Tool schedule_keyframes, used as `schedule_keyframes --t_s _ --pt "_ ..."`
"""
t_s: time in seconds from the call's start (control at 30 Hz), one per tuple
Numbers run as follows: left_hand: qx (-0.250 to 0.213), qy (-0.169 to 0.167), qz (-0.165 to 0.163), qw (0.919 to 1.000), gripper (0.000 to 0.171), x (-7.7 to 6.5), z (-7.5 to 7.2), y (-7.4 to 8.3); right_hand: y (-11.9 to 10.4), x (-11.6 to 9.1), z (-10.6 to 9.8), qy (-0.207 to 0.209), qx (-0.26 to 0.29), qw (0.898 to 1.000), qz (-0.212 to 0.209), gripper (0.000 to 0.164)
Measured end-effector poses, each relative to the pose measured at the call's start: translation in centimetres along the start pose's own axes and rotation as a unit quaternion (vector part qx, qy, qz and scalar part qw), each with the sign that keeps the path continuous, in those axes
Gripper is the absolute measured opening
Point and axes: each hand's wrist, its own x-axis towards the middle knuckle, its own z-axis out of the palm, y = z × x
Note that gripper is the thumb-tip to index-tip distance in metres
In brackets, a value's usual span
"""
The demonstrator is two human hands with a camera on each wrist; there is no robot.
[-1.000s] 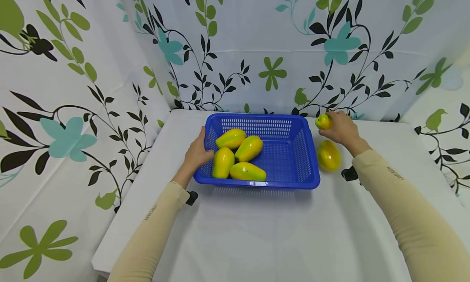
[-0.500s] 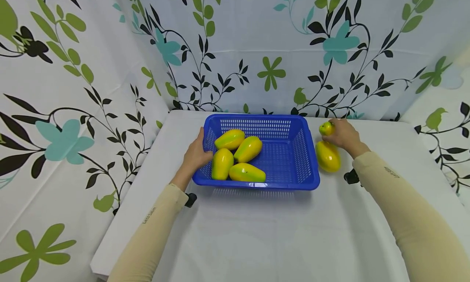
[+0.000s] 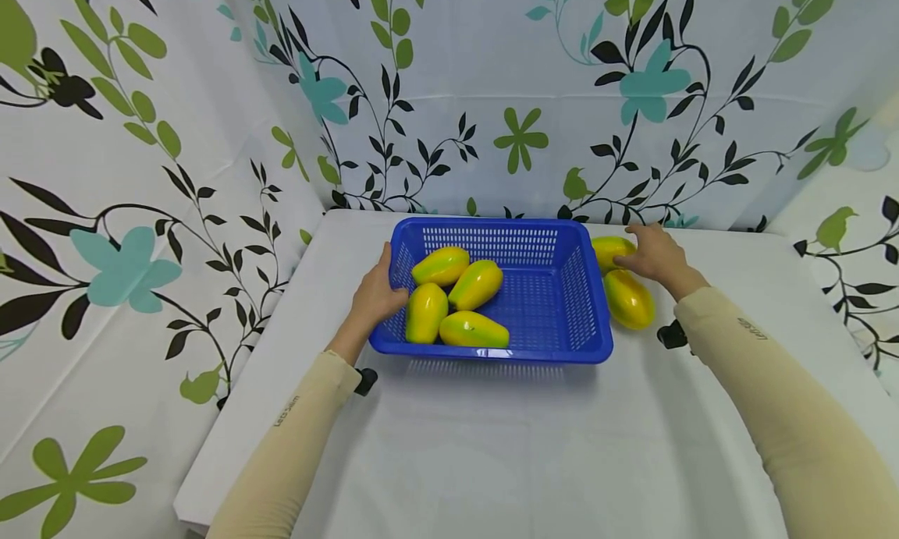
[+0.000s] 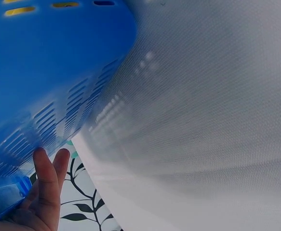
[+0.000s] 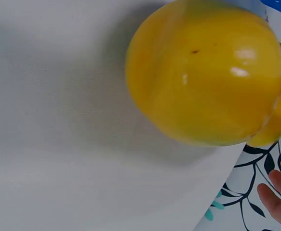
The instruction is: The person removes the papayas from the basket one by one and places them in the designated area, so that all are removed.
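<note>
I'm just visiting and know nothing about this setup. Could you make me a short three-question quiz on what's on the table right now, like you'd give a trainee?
1. How many papayas lie inside the blue basket?
2. True or false: the left hand rests on a papaya outside the basket.
3. Which thing does the right hand touch? A) the basket's rim B) the far papaya outside the basket C) the flowered backdrop

Key
1. Four, grouped in the basket's left half.
2. False: it holds the basket's left rim.
3. B. That papaya lies just behind the near papaya, both on the white table to the right of the basket.
</note>
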Motion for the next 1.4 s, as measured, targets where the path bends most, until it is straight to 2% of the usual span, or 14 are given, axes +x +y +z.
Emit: schedule_keyframes --t_s 0.23,0.47,0.73,1.13,1.4 --pt "0.003 -0.001 0.002 1.0 0.095 0.0 -0.1 0.1 -1.4 -0.2 -1.3 0.028 -0.003 0.999 -0.019 0.068" --pt "-0.003 -0.001 -0.001 1.0 0.095 0.0 0.2 -0.2 -4.3 0.1 -2.0 0.075 -0.008 0.996 -0.056 0.063" --pt "-0.008 0.0 0.002 1.0 0.095 -0.2 0.1 -0.2 -7.5 0.1 -2.8 0.085 -0.006 0.992 -0.089 0.06" --pt "-0.008 0.006 -0.001 1.0 0.097 -0.1 0.1 -0.1 -11.4 0.3 -2.2 0.066 0.0 0.988 -0.14 0.06" --pt "0.003 0.009 0.001 1.0 0.097 -0.1 0.2 -0.2 -14.7 0.6 0.1 0.048 -0.015 0.983 -0.174 0.061"
